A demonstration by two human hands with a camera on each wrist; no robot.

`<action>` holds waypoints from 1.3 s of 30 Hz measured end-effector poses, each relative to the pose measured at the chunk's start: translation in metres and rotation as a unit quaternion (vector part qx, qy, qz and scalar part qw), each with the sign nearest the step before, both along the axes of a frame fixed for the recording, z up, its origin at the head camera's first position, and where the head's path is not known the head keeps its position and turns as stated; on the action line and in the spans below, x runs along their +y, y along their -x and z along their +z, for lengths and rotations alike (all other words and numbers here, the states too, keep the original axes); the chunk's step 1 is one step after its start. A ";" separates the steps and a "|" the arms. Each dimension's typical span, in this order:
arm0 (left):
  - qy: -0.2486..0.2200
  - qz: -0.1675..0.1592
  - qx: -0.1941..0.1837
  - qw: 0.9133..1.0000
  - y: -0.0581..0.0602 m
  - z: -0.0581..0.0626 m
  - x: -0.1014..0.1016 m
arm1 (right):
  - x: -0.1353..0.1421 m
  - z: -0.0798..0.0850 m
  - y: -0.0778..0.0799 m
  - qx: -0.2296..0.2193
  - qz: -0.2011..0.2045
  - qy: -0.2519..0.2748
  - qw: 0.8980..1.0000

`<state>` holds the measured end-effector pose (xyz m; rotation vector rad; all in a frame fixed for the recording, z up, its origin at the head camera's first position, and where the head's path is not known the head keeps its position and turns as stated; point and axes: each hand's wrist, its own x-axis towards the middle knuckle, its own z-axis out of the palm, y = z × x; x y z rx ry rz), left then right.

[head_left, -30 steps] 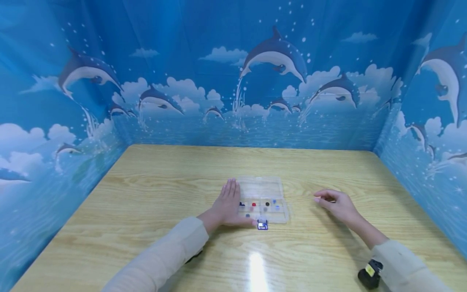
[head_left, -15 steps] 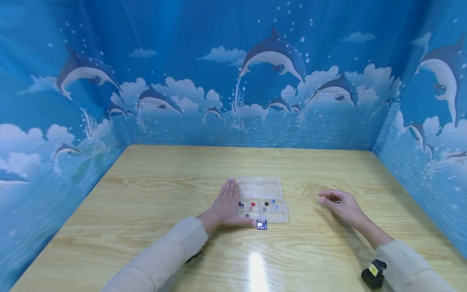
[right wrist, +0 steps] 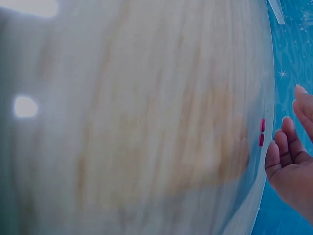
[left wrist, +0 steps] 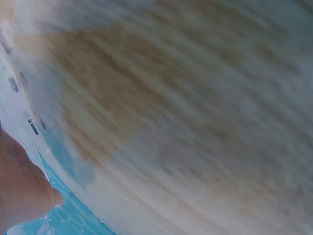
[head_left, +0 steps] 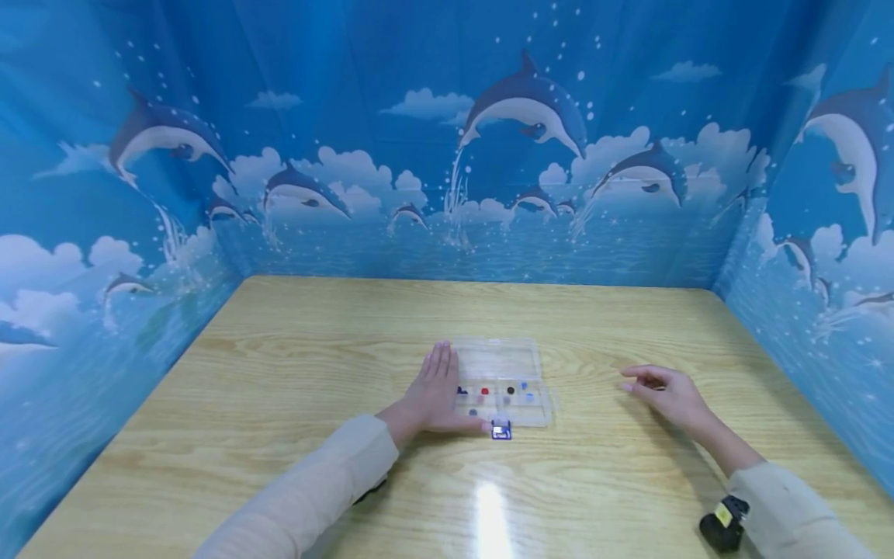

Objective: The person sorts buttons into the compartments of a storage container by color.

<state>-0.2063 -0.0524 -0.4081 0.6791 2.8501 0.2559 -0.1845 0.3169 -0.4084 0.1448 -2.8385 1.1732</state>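
A clear plastic compartment box [head_left: 538, 415] lies on the table with its lid [head_left: 497, 359] folded back. Small red, black, blue and grey pieces sit in its compartments. My left hand [head_left: 436, 397] rests along the box's left side with straight fingers, covering part of it. Its thumb reaches along the front edge, beside a small dark blue clasp [head_left: 501, 430]. To the right of the box my right hand [head_left: 673, 396] hovers over the table, fingers loosely bent, thumb and index finger apart, nothing visible between them. The right wrist view shows two small red pieces [right wrist: 262, 132] near that hand's fingers.
The wood-grain table [head_left: 314, 334] is glossy, with a bright reflection near its front. A blue dolphin-print curtain [head_left: 419, 116] surrounds it at the back and sides. A black wrist device [head_left: 722, 524] sits under the right sleeve.
My right hand has drifted to the right, away from the box, and its thumb and index finger show a wider gap. My left hand and the box stay where they were.
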 end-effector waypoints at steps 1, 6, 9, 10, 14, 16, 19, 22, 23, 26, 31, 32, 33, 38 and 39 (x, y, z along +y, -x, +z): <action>-0.002 0.000 -0.001 1.000 0.000 0.000 0.000 | 0.001 0.000 0.000 0.000 -0.001 -0.001 1.000; -0.005 0.001 -0.003 1.000 -0.001 0.000 -0.001 | 0.003 0.001 -0.001 -0.003 -0.011 -0.004 1.000; -0.004 -0.001 -0.001 1.000 -0.001 0.000 -0.001 | 0.004 0.002 -0.001 -0.004 -0.015 -0.004 1.000; -0.005 -0.001 -0.001 1.000 -0.001 0.000 -0.001 | 0.004 0.002 -0.001 -0.004 -0.015 -0.003 1.000; -0.003 -0.001 0.001 1.000 -0.001 0.000 -0.001 | 0.006 0.000 0.000 -0.001 -0.015 -0.003 1.000; -0.002 -0.001 0.002 1.000 -0.001 0.000 0.000 | 0.008 -0.002 0.001 0.005 -0.014 -0.005 1.000; 0.000 -0.004 0.004 1.000 0.000 -0.001 0.000 | 0.010 -0.004 0.002 0.014 -0.012 -0.007 1.000; 0.001 -0.006 0.006 1.000 -0.001 0.000 0.000 | 0.011 -0.005 0.002 0.015 -0.010 -0.011 1.000; 0.001 -0.006 0.007 1.000 -0.001 0.000 -0.001 | 0.012 -0.005 0.002 0.012 -0.010 -0.012 1.000; 0.000 -0.006 0.005 1.000 -0.001 0.001 -0.001 | 0.013 -0.005 0.003 -0.002 -0.012 -0.016 1.000; 0.000 -0.005 0.004 1.000 0.000 0.000 0.000 | 0.014 -0.007 0.005 -0.015 -0.013 -0.027 0.999; -0.001 -0.004 0.004 1.000 0.000 -0.001 0.000 | 0.014 -0.007 0.006 -0.016 -0.013 -0.029 0.999; -0.001 -0.004 0.004 1.000 0.000 -0.001 0.000 | 0.014 -0.008 0.006 -0.016 -0.013 -0.031 0.999; -0.003 -0.004 0.003 1.000 0.000 0.000 0.000 | 0.015 -0.010 0.009 -0.020 -0.013 -0.040 0.999; -0.001 -0.004 0.002 1.000 0.000 0.000 0.000 | 0.015 -0.011 0.009 -0.020 -0.012 -0.042 0.999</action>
